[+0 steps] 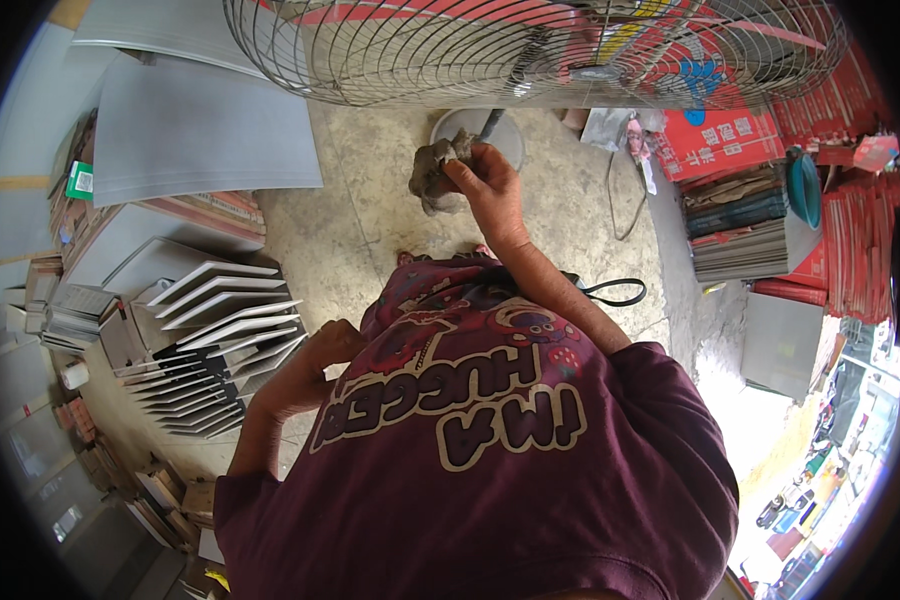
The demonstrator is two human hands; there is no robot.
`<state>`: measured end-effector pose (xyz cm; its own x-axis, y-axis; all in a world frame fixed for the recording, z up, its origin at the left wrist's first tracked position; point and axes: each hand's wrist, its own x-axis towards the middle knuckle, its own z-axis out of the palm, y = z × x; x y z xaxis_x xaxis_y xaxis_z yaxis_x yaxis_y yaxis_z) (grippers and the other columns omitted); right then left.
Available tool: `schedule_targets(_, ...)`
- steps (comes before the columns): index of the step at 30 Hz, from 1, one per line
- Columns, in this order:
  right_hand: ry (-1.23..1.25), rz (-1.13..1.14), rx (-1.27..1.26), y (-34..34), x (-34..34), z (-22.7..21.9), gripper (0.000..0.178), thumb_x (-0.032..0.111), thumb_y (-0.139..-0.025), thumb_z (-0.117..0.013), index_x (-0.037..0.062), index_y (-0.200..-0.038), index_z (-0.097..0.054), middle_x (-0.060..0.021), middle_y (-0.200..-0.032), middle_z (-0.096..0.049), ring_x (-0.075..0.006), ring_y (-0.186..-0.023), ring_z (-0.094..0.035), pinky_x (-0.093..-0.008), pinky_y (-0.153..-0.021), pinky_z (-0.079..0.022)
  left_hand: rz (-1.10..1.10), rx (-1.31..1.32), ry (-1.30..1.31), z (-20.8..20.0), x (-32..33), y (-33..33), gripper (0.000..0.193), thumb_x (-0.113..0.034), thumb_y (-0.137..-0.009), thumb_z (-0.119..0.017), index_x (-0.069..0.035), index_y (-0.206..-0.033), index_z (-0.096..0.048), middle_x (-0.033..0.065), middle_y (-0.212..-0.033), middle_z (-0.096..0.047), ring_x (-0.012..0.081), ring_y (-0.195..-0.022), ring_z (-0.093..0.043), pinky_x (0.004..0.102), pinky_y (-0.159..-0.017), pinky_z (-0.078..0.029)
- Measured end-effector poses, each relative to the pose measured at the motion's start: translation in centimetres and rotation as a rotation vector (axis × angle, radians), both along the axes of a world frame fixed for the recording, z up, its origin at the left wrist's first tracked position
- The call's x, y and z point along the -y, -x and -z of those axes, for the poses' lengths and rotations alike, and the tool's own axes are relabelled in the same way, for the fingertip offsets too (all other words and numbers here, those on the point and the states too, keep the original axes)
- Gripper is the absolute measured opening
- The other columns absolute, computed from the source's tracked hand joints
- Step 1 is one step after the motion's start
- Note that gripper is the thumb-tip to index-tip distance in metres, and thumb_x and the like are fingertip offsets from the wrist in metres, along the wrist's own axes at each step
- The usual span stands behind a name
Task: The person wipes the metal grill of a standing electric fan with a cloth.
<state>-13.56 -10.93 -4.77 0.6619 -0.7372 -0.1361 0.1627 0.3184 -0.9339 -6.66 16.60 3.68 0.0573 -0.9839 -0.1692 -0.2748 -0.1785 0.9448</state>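
A crumpled grey-brown rag (438, 190) is pinched in my right hand (490, 185), out in front of my body. The thumb and fingers press on its upper right side, and the rest bunches and hangs below them. Behind the rag, a round grey base (510, 140) with a dark pole stands on the floor, partly covered by my hand. My left hand (332, 345) is at the left side of my waist, against my maroon shirt (530, 480). Its fingers are loosely curled, their tips partly hidden, and nothing shows in them.
A large wire fan guard (550, 50) spans the far edge. On the left, pale tiles stand in a slotted rack (210, 360), with large grey panels (210, 130) beyond. Red cartons (720, 140) and stacked tiles (740, 250) line the right. A cable (612, 210) lies on the concrete floor.
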Motion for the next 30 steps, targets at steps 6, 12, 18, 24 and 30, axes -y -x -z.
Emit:
schedule_targets(6, 0.029, -0.026, -0.009, -0.1, 0.3, 0.0, 0.020, 0.006, -0.078, -0.060, -0.0050, -0.092, -0.050, -0.0072, -0.077, -0.059, -0.0110, -0.067, -0.059, -0.0223, -0.062, -0.047, -0.174, -0.212, 0.012, 0.8, 3.4, 2.4, 0.028, -0.012, -0.071, -0.066, -0.005, -0.097, -0.058, 0.0068, -0.090, -0.054, 0.0214, -0.087, -0.049, 0.0318, -0.078, -0.038)
schedule_targets(12, 0.031, -0.006, 0.014, -0.3, 0.4, 0.4, 0.021, 0.006, -0.078, -0.060, -0.0048, -0.093, -0.049, -0.0070, -0.078, -0.059, -0.0113, -0.067, -0.059, -0.0223, -0.062, -0.048, -0.355, -0.323, 0.051, 5.0, 5.9, 3.5, 0.028, -0.011, -0.071, -0.066, -0.005, -0.097, -0.058, 0.0062, -0.089, -0.054, 0.0201, -0.085, -0.049, 0.0308, -0.076, -0.038)
schedule_targets(18, 0.034, -0.018, -0.014, -0.5, 0.6, 0.7, 0.021, 0.006, -0.078, -0.060, -0.0047, -0.093, -0.050, -0.0070, -0.078, -0.059, -0.0111, -0.067, -0.059, -0.0224, -0.062, -0.048, -0.317, -0.269, -0.001, 3.6, 3.5, 2.3, 0.027, -0.011, -0.071, -0.066, -0.005, -0.097, -0.058, 0.0056, -0.088, -0.054, 0.0189, -0.083, -0.049, 0.0298, -0.074, -0.039)
schedule_targets(24, 0.037, -0.013, -0.030, -0.6, 1.0, 0.9, 0.021, 0.006, -0.078, -0.061, -0.0046, -0.093, -0.050, -0.0070, -0.078, -0.059, -0.0111, -0.067, -0.059, -0.0224, -0.062, -0.048, -0.139, -0.135, -0.011, 2.0, 1.7, 1.1, 0.027, -0.010, -0.071, -0.066, -0.006, -0.097, -0.058, 0.0050, -0.086, -0.054, 0.0176, -0.080, -0.049, 0.0288, -0.073, -0.039)
schedule_targets(30, 0.032, -0.015, -0.017, -0.9, 0.7, 0.3, 0.020, 0.005, -0.078, -0.060, -0.0046, -0.092, -0.050, -0.0068, -0.078, -0.059, -0.0110, -0.068, -0.059, -0.0225, -0.062, -0.049, -0.296, -0.189, 0.008, 3.8, 3.2, 3.1, 0.027, -0.010, -0.072, -0.066, -0.006, -0.097, -0.058, 0.0044, -0.085, -0.054, 0.0164, -0.078, -0.050, 0.0278, -0.071, -0.040)
